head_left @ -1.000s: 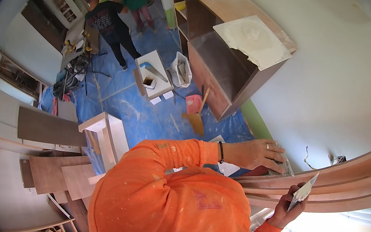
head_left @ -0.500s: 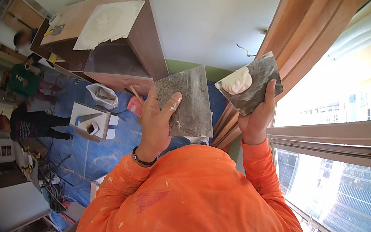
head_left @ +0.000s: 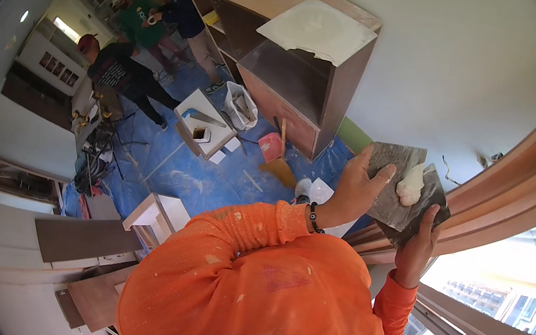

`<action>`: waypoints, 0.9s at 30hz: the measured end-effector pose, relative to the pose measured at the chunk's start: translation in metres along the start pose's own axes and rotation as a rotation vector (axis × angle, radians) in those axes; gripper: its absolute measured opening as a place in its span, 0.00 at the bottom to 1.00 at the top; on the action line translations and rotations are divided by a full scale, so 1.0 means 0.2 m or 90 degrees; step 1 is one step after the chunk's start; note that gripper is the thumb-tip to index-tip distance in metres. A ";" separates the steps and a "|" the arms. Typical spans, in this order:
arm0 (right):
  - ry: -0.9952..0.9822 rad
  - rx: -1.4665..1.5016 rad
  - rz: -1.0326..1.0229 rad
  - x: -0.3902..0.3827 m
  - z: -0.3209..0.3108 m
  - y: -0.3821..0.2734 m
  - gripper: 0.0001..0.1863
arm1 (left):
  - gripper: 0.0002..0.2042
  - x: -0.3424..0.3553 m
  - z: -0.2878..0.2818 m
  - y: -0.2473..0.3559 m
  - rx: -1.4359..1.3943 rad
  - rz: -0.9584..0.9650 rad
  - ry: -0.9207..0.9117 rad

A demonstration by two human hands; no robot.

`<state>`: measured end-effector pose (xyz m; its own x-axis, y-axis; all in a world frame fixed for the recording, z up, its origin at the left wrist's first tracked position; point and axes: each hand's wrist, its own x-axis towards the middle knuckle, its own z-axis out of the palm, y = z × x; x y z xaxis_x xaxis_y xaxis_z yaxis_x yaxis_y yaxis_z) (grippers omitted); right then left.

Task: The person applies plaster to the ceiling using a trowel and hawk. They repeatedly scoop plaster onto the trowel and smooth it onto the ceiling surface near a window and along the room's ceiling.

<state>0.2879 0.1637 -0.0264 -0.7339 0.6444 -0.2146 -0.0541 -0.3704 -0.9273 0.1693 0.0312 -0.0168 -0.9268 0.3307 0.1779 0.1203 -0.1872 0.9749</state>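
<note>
My left hand (head_left: pixel 356 189) is closed on a flat grey plate (head_left: pixel 395 160), smeared with dried white material, its thumb across the face. My right hand (head_left: pixel 416 251) grips a second, darker square plate (head_left: pixel 437 187) by its lower edge. The plates overlap, the left-hand one lying partly over the other. A soft lump of white putty (head_left: pixel 409 188) sits where the two meet; which plate bears most of it I cannot tell. Parts of my fingers are hidden behind the plates.
A brown open cabinet (head_left: pixel 342 88) with a pale board (head_left: pixel 320 30) on top stands against the wall. Blue sheeting (head_left: pixel 150 171) covers the floor. A white bin bag (head_left: pixel 241 104), a pink dustpan (head_left: pixel 271 146) and a small table (head_left: pixel 218 131) stand ahead. Three people are at the far left. Wooden window trim (head_left: pixel 528 186) is close on my right.
The two plates, held apart before, are now together and overlapping at the white putty. My left hand has moved right toward the right hand. The view has turned left, showing more of the room.
</note>
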 end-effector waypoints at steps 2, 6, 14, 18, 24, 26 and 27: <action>-0.090 -0.028 0.034 -0.03 0.01 -0.02 0.29 | 0.14 0.06 -0.01 0.12 -0.124 -0.010 0.034; -0.040 0.176 0.031 0.00 0.02 0.02 0.28 | 0.15 0.07 -0.10 0.19 0.023 0.344 -0.152; -0.156 0.434 0.106 0.02 -0.05 0.00 0.23 | 0.26 -0.03 -0.10 0.10 0.189 0.556 -0.354; 0.073 0.430 0.102 0.03 -0.03 -0.07 0.17 | 0.24 0.13 -0.25 -0.13 0.322 0.497 -0.370; -0.045 0.436 0.100 0.09 0.01 -0.04 0.20 | 0.17 0.33 -0.17 0.07 -0.217 0.025 0.000; -0.080 0.406 0.165 0.06 0.07 0.02 0.20 | 0.17 0.36 -0.16 0.02 -0.400 -0.195 -0.161; -0.115 0.395 0.195 0.07 0.08 0.07 0.20 | 0.17 0.37 -0.17 -0.02 -0.486 -0.298 -0.233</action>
<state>0.2654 0.1565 -0.0374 -0.8752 0.3498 -0.3340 -0.1638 -0.8642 -0.4758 0.0892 0.0246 -0.0113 -0.6390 0.7676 -0.0496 -0.6155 -0.4715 0.6316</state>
